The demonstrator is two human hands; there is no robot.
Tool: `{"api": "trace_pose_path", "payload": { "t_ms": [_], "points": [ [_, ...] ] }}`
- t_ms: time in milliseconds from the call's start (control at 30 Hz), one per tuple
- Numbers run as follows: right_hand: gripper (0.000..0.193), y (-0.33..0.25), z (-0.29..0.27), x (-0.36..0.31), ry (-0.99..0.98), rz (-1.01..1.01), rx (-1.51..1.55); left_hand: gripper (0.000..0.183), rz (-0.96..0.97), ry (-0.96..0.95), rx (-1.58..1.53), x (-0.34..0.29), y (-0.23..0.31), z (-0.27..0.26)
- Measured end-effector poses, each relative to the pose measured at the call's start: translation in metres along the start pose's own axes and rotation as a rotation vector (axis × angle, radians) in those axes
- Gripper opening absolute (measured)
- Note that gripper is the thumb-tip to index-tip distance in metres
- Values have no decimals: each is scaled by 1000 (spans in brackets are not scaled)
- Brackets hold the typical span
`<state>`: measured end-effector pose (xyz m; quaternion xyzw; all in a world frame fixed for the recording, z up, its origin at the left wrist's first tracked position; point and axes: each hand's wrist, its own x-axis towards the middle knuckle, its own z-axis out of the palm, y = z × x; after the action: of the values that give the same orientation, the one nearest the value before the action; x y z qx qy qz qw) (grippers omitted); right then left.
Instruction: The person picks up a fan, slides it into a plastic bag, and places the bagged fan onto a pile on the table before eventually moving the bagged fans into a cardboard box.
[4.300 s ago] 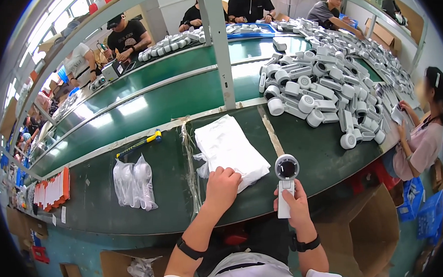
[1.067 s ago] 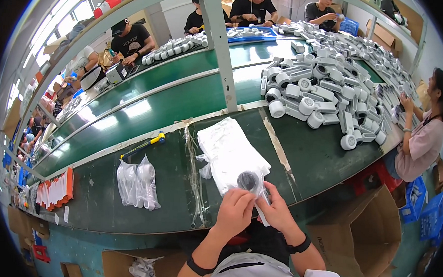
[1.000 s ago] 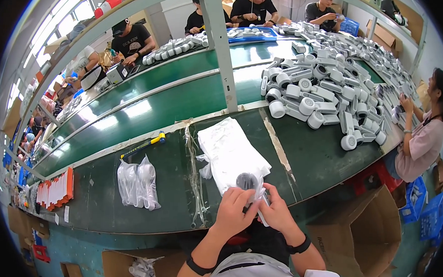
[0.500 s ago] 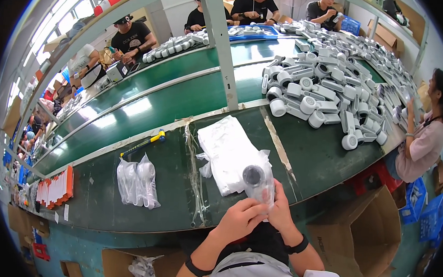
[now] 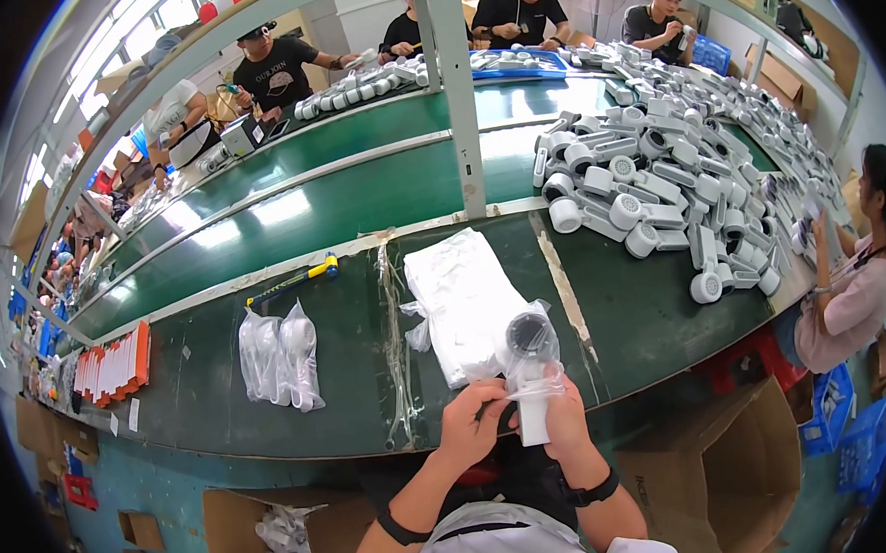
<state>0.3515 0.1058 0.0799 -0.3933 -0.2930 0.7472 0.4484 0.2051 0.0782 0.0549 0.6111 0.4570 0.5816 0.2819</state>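
A white handheld device [image 5: 533, 421] with a round, dark-centred head sits partly inside a clear plastic bag [image 5: 532, 366]. The bag covers the head, while the lower handle shows bare below its bunched rim. Around the handle's right side my right hand [image 5: 566, 415] is closed, holding the device. My left hand [image 5: 470, 418] is at the left of the handle, fingers curled and fingertips pinched at the bag's rim. Just beyond, a stack of flat white plastic bags [image 5: 462, 298] lies on the dark green worktable [image 5: 358, 362]. Several bagged devices [image 5: 280, 356] lie to the left.
A large pile of similar devices [image 5: 658, 188] covers the table's far right. A yellow-and-black hammer [image 5: 303, 277] and orange-edged cards [image 5: 113, 364] lie left. A metal post [image 5: 461, 127] rises ahead. Open cardboard boxes [image 5: 723, 471] stand below the edge; co-workers sit across and right.
The device has moved slightly right and up in view. Its handle, earlier hidden behind both hands, now shows bare below the bag. My left hand has shifted left, off the handle's end.
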Motion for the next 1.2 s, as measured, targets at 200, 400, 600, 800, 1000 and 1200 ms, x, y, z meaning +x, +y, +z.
{"api": "trace_pose_path", "payload": {
  "t_ms": [200, 400, 600, 800, 1000, 1200],
  "points": [
    [44, 4, 8, 4, 117, -91, -30, 8, 150, 96, 206, -5, -5, 3],
    [34, -6, 10, 2, -44, 79, -86, 8, 325, 242, 277, -5, -14, -4],
    [35, -11, 11, 1, -160, 213, -63, 14, 92, 174, 106, -7, -14, -20],
    [36, -25, 13, -3, -158, 258, 45, 28, 224, 94, 45, 17, -4, -25],
    [35, -27, 14, 0, -200, 280, 20, 39, 152, -102, 15, 16, -18, -39],
    [36, -18, 10, 5, -149, 294, -2, 31, 133, 46, 118, 23, 10, -28]
  ]
}}
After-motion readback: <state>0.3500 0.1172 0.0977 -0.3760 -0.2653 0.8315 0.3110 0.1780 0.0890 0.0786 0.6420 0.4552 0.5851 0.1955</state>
